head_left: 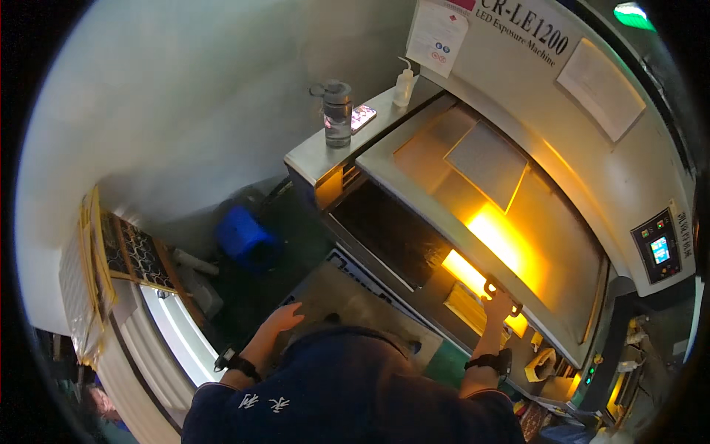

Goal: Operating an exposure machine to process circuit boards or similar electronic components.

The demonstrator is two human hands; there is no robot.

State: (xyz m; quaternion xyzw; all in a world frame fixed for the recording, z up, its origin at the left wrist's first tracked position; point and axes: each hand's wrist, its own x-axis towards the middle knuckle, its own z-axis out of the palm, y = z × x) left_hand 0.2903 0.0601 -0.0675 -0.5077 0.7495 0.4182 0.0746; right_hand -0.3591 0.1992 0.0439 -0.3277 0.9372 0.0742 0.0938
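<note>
My right hand (500, 303) is closed around a dark handle (491, 284) on the front edge of a wide, framed glass lid (414, 200). The lid belongs to a large pale grey machine (510, 70), and bright yellow light glows through and below it. Under the glass, a grey rectangular sheet (488, 163) is visible. My left hand (285, 317) hangs in the air to the left of my body, fingers stretched out and nothing in it. Each wrist wears a black band.
A metal side ledge (314, 159) holds a water bottle (338, 115), a phone (363, 117) and a white squeeze bottle (404, 85). On the floor stands a blue bin (248, 235). A control panel (657, 248) is at right; wrapped frames (92, 274) lean at left.
</note>
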